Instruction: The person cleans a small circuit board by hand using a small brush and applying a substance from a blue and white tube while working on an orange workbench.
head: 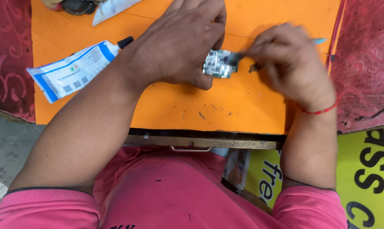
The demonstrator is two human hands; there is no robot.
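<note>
My left hand [181, 40] presses down on a small green circuit board [217, 64] lying on the orange mat [166, 106], its thumb and fingers around the board's left side. My right hand [291, 59] is blurred with motion and grips a thin tool with a light blue handle end [319, 41]. The tool's dark tip touches the board's right edge [233, 58]. A red thread is tied around my right wrist.
A white and blue glue tube [73, 70] with a black cap lies at the mat's left. Dark objects and a white tube end [109, 7] sit at the top. Red patterned cloth flanks the mat. A drawer handle [190, 149] is below the table edge.
</note>
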